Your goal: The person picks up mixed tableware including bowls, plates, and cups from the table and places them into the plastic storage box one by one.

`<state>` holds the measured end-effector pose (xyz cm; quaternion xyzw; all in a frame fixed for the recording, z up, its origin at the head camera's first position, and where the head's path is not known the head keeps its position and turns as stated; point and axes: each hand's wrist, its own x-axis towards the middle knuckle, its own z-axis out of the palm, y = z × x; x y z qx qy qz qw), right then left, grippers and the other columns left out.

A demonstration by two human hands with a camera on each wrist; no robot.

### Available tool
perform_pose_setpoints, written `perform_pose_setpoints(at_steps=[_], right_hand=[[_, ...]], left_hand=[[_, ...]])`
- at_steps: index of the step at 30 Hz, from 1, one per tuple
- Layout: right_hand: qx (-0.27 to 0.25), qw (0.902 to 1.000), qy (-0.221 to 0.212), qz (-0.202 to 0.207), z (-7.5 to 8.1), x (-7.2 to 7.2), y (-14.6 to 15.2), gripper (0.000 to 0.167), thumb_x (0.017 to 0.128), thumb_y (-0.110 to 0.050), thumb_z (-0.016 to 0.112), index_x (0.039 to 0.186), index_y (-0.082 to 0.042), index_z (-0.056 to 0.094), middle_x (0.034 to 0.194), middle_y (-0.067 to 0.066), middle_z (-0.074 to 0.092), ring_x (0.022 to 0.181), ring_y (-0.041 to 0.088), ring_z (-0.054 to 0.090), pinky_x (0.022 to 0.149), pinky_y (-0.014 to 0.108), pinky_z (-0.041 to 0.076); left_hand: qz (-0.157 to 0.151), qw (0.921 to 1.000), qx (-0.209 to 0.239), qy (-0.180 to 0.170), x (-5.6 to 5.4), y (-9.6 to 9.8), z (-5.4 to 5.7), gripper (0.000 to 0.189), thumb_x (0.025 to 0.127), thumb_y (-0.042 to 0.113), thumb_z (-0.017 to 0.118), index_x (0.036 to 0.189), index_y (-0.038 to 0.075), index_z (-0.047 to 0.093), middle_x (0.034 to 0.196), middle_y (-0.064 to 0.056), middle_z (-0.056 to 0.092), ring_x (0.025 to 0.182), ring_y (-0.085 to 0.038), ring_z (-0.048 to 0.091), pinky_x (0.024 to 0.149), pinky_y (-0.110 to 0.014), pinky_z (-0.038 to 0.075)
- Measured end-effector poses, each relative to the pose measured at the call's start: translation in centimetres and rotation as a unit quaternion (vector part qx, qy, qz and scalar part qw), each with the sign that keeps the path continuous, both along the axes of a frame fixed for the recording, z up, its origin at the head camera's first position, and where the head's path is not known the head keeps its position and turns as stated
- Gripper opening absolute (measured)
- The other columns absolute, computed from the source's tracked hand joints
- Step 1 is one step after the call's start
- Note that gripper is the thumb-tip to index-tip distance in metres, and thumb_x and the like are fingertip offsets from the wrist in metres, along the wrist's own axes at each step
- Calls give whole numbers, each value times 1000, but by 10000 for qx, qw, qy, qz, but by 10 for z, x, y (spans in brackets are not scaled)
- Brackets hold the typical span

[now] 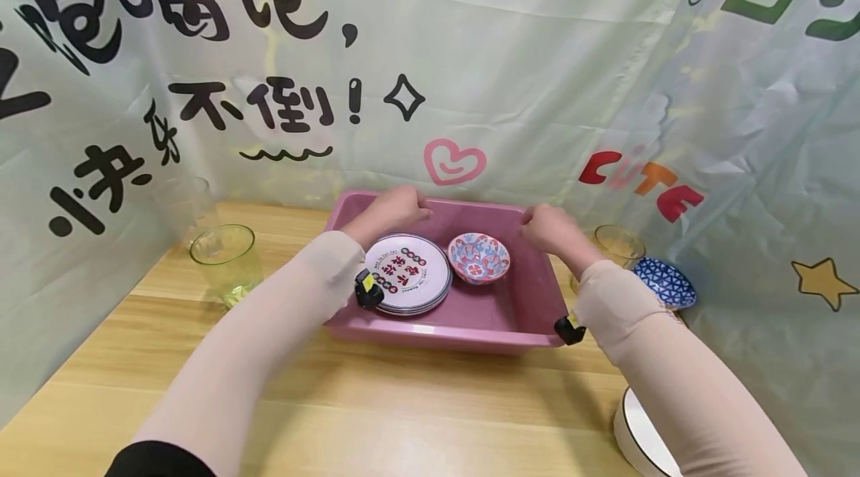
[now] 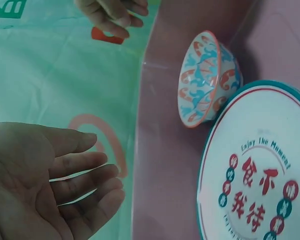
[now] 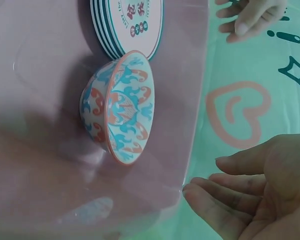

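A pink plastic basin (image 1: 437, 337) stands on the wooden table. Inside it, a stack of white plates (image 1: 407, 275) with red lettering lies on the left. A small bowl (image 1: 478, 259) with a red and blue pattern sits beside the stack, tilted in both wrist views. Over the basin's back left is my left hand (image 1: 399, 208), palm and loosely bent fingers showing in the left wrist view, holding nothing. My right hand (image 1: 552, 229) is by the back right corner; in the right wrist view its relaxed fingers are near the rim, and contact is unclear.
A greenish glass (image 1: 225, 257) and a clear glass (image 1: 184, 202) stand left of the basin. To the right are an amber glass (image 1: 621, 244), a blue-and-white patterned dish (image 1: 665, 284) and a white dark-rimmed bowl (image 1: 641, 436). A printed cloth (image 1: 510, 74) hangs close behind.
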<state>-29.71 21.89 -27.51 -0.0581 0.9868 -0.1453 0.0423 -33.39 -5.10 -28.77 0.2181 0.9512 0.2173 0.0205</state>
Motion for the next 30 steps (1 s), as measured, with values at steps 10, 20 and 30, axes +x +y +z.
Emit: perform_pose_setpoints(at_steps=[10,20,30], right_hand=[[-158,9997,104,178,9,15,20,39,100,-23,48,127,3,58,120,26,62,109,41,59,86,53,50],[-513,9985,95,184,10,36,49,43,102,-29,51,131,2,56,122,25,61,110,40,57,87,54,49],[-795,9961,354,149,-2,57,79,48,103,-34,50,133,3,53,124,25,60,111,42,57,88,55,50]], left_hand=[[180,9983,411,-384,17,-36,12,32,97,26,60,123,8,67,123,-10,66,116,-27,59,101,-42,45],[187,9964,764,-303,25,-75,8,36,98,21,59,127,-1,61,127,-20,62,120,-35,55,105,-47,41],[226,9932,1133,-154,31,-107,-6,43,99,24,60,133,-3,56,129,-23,59,119,-38,55,102,-51,44]])
